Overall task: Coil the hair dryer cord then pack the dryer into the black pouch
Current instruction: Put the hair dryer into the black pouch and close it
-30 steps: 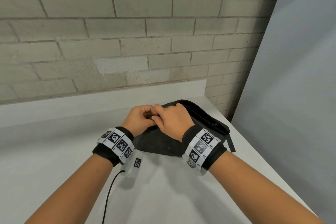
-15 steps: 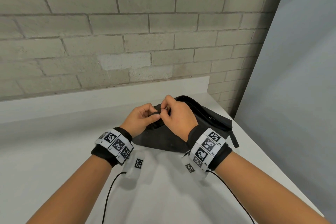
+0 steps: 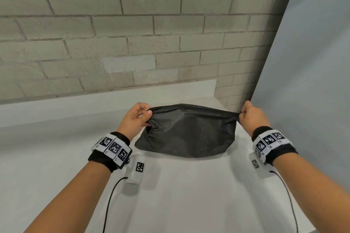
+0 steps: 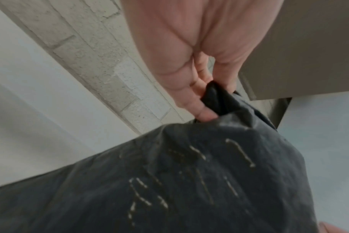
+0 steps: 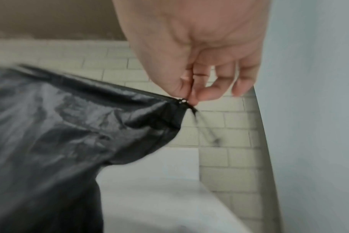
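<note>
The black pouch point(image 3: 187, 130) bulges, held stretched between both hands just above the white counter point(image 3: 180, 185). My left hand point(image 3: 137, 116) grips the pouch's left top corner, thumb pressed on bunched fabric point(image 4: 215, 97). My right hand point(image 3: 250, 114) pinches the zipper pull point(image 5: 182, 100) at the pouch's right top corner, and the zipper line along the top edge looks closed. The pouch point(image 5: 60, 126) fills the left of the right wrist view. Neither the hair dryer nor its cord shows in any view.
A grey brick wall point(image 3: 132, 34) rises behind the counter. A pale blue panel point(image 3: 312, 62) stands close on the right, beside my right hand. The counter's right edge point(image 3: 295, 204) runs near my right forearm. Thin black cables point(image 3: 109, 200) hang from the wrist cameras.
My hands were together at the pouch's left end. The right hand has travelled right along the top edge with the zipper pull, and the pouch now lies stretched and turned broadside to me.
</note>
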The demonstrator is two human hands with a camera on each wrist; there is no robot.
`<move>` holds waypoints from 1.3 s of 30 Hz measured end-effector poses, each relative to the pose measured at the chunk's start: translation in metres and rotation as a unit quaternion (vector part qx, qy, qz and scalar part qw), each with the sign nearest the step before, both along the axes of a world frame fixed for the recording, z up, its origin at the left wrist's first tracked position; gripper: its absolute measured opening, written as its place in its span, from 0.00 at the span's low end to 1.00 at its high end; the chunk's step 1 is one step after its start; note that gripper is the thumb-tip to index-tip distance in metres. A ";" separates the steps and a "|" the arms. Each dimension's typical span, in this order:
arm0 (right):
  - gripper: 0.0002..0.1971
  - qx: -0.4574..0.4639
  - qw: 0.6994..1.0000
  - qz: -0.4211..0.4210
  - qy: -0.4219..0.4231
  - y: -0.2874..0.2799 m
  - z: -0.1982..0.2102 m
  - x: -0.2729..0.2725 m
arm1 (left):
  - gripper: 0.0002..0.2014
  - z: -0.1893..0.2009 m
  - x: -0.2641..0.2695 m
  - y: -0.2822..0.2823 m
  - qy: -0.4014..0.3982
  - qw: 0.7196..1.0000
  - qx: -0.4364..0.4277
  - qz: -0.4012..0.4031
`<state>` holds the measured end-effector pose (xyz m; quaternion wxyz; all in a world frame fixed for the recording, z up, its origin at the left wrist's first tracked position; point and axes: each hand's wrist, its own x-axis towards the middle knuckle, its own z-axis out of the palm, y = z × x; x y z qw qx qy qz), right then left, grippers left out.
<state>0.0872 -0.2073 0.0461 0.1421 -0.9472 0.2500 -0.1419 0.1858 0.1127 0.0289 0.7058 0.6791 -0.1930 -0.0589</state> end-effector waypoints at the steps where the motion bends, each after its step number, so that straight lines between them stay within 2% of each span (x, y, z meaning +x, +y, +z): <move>1: 0.08 -0.013 1.000 0.001 0.001 -0.008 -0.003 -0.002 | 0.12 0.001 0.000 -0.002 -0.015 1.000 0.014 -0.008; 4: 0.18 0.026 0.997 0.066 -0.001 -0.018 -0.007 0.003 | 0.27 0.003 -0.001 -0.010 -0.085 0.991 0.102 -0.009; 6: 0.19 0.079 0.992 0.092 0.015 -0.020 -0.008 0.008 | 0.32 0.004 -0.001 -0.014 -0.106 0.984 0.144 0.015; 9: 0.13 0.093 0.985 0.142 0.038 -0.018 -0.009 0.007 | 0.26 0.002 -0.006 -0.012 -0.108 0.983 0.144 0.038; 11: 0.04 0.088 0.978 0.182 0.054 -0.016 -0.008 0.004 | 0.19 0.001 -0.010 -0.011 -0.126 0.976 0.176 0.028; 12: 0.03 0.069 0.975 0.198 0.071 -0.016 -0.007 0.003 | 0.19 -0.001 -0.011 -0.010 -0.145 0.968 0.201 0.025; 14: 0.08 0.033 0.975 0.206 0.074 -0.019 -0.002 0.006 | 0.23 -0.005 -0.007 -0.009 -0.173 0.956 0.233 0.045; 17: 0.11 0.047 0.980 0.187 -0.037 -0.019 0.018 0.011 | 0.28 0.000 -0.001 -0.008 -0.143 0.962 0.212 0.099; 21: 0.08 0.060 0.970 0.203 -0.119 -0.011 0.048 0.023 | 0.20 0.015 0.006 -0.008 -0.093 0.971 0.189 0.113; 24: 0.05 0.086 0.968 0.210 -0.108 -0.009 0.060 0.036 | 0.20 0.019 0.018 -0.005 -0.070 0.966 0.225 0.109; 28: 0.08 0.129 0.961 0.223 -0.105 -0.017 0.053 0.061 | 0.23 0.019 0.035 -0.007 -0.047 0.958 0.262 0.104; 30: 0.11 0.120 0.949 0.266 -0.122 -0.023 0.047 0.072 | 0.19 0.018 0.044 -0.011 -0.044 0.952 0.282 0.110; 32: 0.16 0.098 0.940 0.311 -0.099 -0.031 0.041 0.089 | 0.13 0.015 0.057 -0.013 -0.035 0.948 0.295 0.116; 34: 0.21 0.082 0.946 0.313 -0.035 -0.038 0.034 0.108 | 0.13 0.009 0.072 -0.014 -0.027 0.943 0.315 0.104; 37: 0.15 0.042 0.955 0.290 0.054 -0.048 0.020 0.142 | 0.14 0.005 0.094 -0.017 -0.023 0.929 0.362 0.078; 39: 0.16 0.024 0.952 0.294 0.080 -0.053 0.009 0.162 | 0.16 0.001 0.108 -0.022 -0.024 0.909 0.411 0.057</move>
